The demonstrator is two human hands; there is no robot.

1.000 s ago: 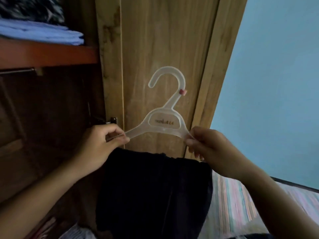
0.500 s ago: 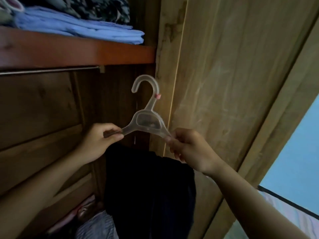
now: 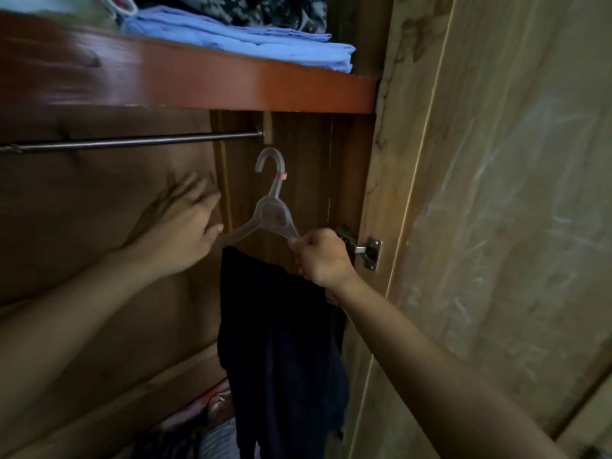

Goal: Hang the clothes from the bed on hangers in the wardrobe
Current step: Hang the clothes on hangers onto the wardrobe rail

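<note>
Dark garment (image 3: 281,342) hid the hanger (image 3: 273,215) bar; right hand (image 3: 323,256) pinched its arm, left hand (image 3: 185,233) blurred, fingers released. Rail (image 3: 132,142) sat under wooden shelf (image 3: 198,84).

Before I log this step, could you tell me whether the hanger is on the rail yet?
Not yet: the hanger has its hook below the rail, apart from it, and the right hand grips its right arm.

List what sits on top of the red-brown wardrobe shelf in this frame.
On the shelf lies a folded light-blue cloth stack, with a dark patterned fabric behind it and a pale item at the left. The shelf's edge and the frame's top hide anything further back.
</note>
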